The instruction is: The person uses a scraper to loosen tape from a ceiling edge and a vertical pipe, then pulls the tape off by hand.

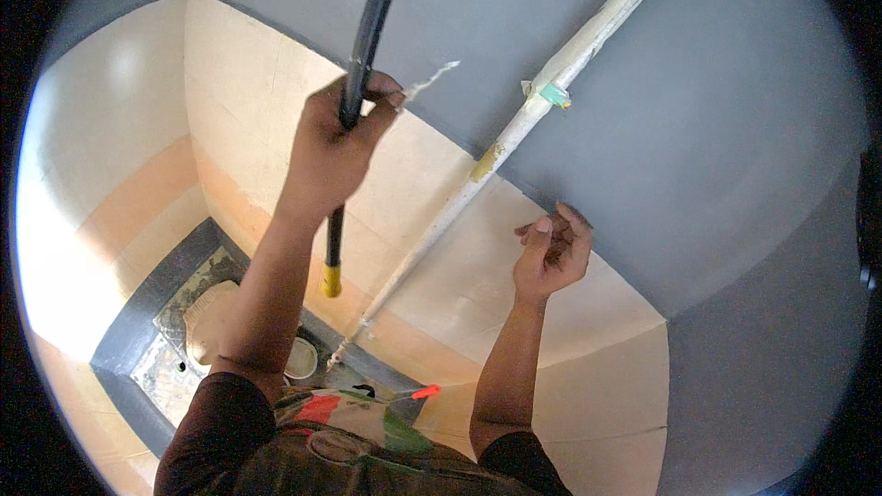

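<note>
My left hand (335, 142) is raised and gripped around a long black tube (367, 28) that runs from the top edge down past my wrist to a yellow end (332, 280). My right hand (551, 253) is lifted near the wall where cream tiles meet grey paint, fingers curled loosely and holding nothing I can make out. Between the hands, a white pipe (514, 133) runs diagonally along the wall, with a small green clip (554, 95) on it.
Cream and peach tiles (248, 83) cover the lower walls; grey paint (698, 147) covers the upper part. Far below lies a floor toilet pan (207, 321) in a dark grey surround, with a small white bowl (301, 358) beside it. An orange-tipped item (424, 392) sticks out near my chest.
</note>
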